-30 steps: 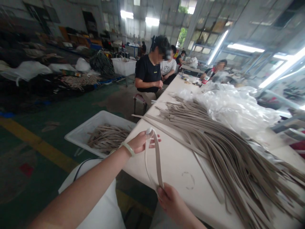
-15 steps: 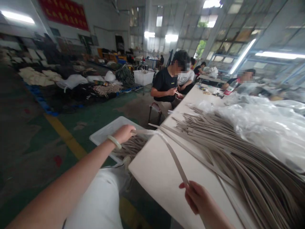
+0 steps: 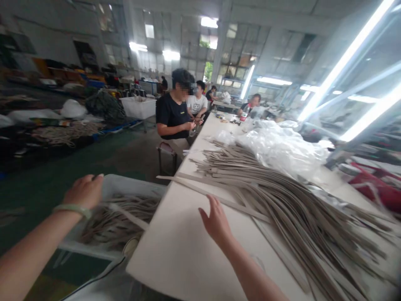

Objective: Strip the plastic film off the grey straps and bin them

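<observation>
My left hand [image 3: 84, 191], with a pale bracelet at the wrist, is above the left side of a translucent plastic bin [image 3: 108, 180]. Its fingers are loosely bent, and I see no strap in them. A light beige strap [image 3: 130, 216] lies slanting over the heap of beige straps [image 3: 106, 223] inside the bin. Over the white table [image 3: 175, 238], my right hand [image 3: 216, 217] is open, thumb apart from the fingers. Its fingertips are close to a long flat strap [image 3: 230, 204] at the edge of a big bundle of grey-beige straps [image 3: 275, 192].
Clear plastic sheeting [image 3: 282, 140] is piled behind the bundle. A co-worker in a dark shirt [image 3: 173, 110] sits on a stool at the table's left side, hands together. Another white bin [image 3: 138, 106] and heaps of material stand on the floor behind.
The strap stretched between both hands has been let go and now lies in the bin. My left hand moved left, my right hand forward toward the bundle. The view turned right.
</observation>
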A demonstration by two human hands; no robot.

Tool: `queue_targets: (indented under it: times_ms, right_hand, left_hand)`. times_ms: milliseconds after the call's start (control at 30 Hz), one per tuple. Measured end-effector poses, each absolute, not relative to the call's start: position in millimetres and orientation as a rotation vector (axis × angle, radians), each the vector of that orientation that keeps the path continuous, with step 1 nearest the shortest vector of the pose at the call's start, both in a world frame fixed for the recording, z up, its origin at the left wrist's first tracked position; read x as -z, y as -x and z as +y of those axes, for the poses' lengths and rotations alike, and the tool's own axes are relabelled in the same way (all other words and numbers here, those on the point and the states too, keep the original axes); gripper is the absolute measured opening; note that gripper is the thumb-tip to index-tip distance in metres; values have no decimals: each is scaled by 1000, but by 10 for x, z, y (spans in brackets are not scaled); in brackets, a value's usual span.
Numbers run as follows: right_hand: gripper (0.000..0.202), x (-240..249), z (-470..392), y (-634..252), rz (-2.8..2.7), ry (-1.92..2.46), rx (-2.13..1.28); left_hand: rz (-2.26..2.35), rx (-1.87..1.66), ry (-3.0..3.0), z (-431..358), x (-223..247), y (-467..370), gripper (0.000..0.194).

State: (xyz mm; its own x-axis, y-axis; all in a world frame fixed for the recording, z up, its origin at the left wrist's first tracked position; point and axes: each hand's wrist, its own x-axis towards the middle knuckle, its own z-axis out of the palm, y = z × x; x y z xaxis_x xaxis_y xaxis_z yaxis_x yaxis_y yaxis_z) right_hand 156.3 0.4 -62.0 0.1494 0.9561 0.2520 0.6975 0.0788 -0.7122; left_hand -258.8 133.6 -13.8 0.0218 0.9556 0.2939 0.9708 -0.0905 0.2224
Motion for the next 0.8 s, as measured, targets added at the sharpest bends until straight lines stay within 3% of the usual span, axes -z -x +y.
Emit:
queue_targets:
  times_ms: [167,400,600,733,800]
  right_hand:
    - [35,494,-207,-3028,-1410,1966,-37]
    - [23,153,201,-3897,-1346,2131,46]
    - [31,-68,323,-3700,-1390,1989,47]
    - [24,-93,-29,-2950,-1553,1696,75]
    - [23,-37,-271,-2479,-1699,1510,25]
  left_hand:
    - [-1768,514,2754,876,324,1623,35]
    - [-1272,1080,3065,-177,287,238,37]
    - [-1449,1152,3228,-357,368,-427,34]
    - [-1864,1482,3226,-78,229,-545,63]
    - [-1811,1617,3395,25,104,-542,75]
